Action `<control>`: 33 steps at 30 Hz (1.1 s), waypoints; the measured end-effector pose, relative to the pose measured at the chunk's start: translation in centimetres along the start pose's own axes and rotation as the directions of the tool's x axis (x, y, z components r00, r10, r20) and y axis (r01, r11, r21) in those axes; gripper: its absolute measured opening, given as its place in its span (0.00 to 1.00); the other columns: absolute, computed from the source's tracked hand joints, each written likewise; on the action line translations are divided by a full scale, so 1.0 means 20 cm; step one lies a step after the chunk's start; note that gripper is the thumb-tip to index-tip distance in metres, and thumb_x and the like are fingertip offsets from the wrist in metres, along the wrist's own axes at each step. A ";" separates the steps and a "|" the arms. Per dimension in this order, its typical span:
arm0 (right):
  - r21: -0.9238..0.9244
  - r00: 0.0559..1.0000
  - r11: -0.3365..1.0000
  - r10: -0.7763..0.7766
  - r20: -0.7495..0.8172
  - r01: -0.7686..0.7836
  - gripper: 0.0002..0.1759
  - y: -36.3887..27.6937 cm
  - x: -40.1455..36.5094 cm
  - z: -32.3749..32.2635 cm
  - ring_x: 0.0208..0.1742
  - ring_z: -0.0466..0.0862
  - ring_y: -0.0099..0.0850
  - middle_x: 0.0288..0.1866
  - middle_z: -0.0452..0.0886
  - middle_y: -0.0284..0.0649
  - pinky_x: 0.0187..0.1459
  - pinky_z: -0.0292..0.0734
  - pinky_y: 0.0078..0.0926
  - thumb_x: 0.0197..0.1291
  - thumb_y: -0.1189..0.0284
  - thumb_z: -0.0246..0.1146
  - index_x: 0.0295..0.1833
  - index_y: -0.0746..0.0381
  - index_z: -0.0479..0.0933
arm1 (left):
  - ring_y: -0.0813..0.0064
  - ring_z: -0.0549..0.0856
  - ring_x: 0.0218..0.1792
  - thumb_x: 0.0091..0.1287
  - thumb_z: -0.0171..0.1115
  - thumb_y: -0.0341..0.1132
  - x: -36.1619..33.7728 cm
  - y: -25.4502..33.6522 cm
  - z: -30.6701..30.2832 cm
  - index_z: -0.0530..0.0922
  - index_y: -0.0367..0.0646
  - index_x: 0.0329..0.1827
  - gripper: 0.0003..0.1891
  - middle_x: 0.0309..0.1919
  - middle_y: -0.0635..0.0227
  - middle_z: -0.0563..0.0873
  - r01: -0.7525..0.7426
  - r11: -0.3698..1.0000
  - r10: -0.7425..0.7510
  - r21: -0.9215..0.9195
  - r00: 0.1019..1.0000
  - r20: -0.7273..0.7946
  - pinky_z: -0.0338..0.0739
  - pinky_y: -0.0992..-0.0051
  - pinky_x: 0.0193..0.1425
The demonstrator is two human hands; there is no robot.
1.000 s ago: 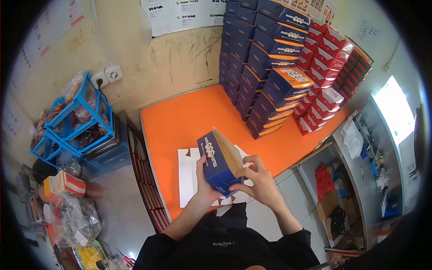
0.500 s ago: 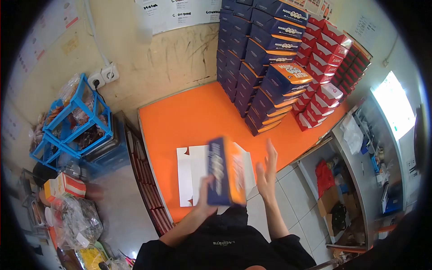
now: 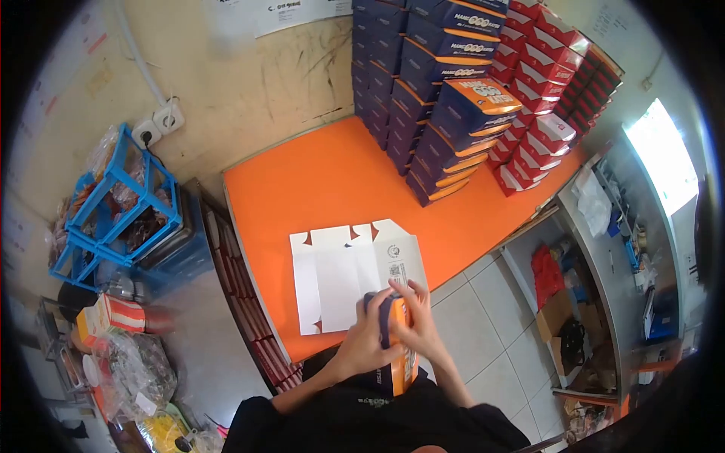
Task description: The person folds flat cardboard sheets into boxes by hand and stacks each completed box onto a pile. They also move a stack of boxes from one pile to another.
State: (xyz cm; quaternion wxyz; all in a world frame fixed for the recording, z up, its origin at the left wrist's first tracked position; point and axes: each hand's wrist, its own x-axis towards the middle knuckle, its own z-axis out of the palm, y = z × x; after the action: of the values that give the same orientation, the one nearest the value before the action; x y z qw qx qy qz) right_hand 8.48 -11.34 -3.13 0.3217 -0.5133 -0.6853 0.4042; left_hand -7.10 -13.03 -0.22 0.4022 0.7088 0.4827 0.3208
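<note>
A navy and orange food box (image 3: 403, 370) is held close to my body, above the near edge of the orange table. My left hand (image 3: 367, 341) grips its left side, with the fingers over the navy panel. On the other side my right hand (image 3: 420, 325) presses the box, its fingers bent over the top end. Both hands cover much of the box. Just beyond them a flat, unfolded cardboard box sheet (image 3: 343, 268) lies white side up, with cut tabs and a printed grey panel at its right.
Tall stacks of folded navy boxes (image 3: 423, 113) and red and white boxes (image 3: 540, 128) stand at the table's (image 3: 302, 181) back right. Blue plastic crates (image 3: 121, 204) with bagged goods sit at left. Metal shelving (image 3: 642, 302) stands at right.
The box has come down toward my body and turned. My right hand, earlier apart from it with fingers spread, now grips it. My left hand still holds it.
</note>
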 end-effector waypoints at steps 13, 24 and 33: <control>-0.386 0.906 0.832 -0.423 0.022 0.398 0.60 -0.28 0.02 -0.15 0.71 0.48 0.54 0.73 0.37 0.57 0.67 0.48 0.50 0.28 0.61 0.75 0.71 0.54 0.52 | 0.54 0.72 0.52 0.60 0.60 0.40 0.04 0.10 -0.07 0.24 0.33 0.67 0.52 0.58 0.39 0.58 -0.066 0.990 0.036 -0.127 0.973 -0.227 0.69 0.65 0.56; 0.622 0.969 0.759 -0.049 -0.242 0.194 0.64 -0.30 0.17 -0.37 0.63 0.66 0.38 0.62 0.63 0.48 0.63 0.61 0.38 0.35 0.64 0.77 0.71 0.62 0.38 | 0.66 0.72 0.54 0.56 0.50 0.24 0.25 -0.07 -0.23 0.47 0.46 0.66 0.34 0.55 0.60 0.64 -0.454 0.486 -0.157 -0.747 0.795 -0.585 0.67 0.65 0.60; -0.762 0.672 0.504 -0.730 -0.123 0.407 0.31 -0.70 0.49 -0.83 0.51 0.77 0.34 0.51 0.77 0.35 0.49 0.72 0.37 0.31 0.75 0.70 0.48 0.52 0.72 | 0.61 0.67 0.60 0.52 0.63 0.51 0.24 0.36 -0.24 0.53 0.54 0.60 0.36 0.54 0.63 0.68 -0.291 0.407 0.240 -0.866 0.949 -0.206 0.61 0.59 0.64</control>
State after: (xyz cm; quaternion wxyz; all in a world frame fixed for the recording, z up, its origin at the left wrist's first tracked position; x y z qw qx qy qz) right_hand 13.88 -0.31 17.14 0.3712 -0.4047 -0.8249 -0.1339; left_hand -6.39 -8.72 8.76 0.6440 0.4533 0.1351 0.6013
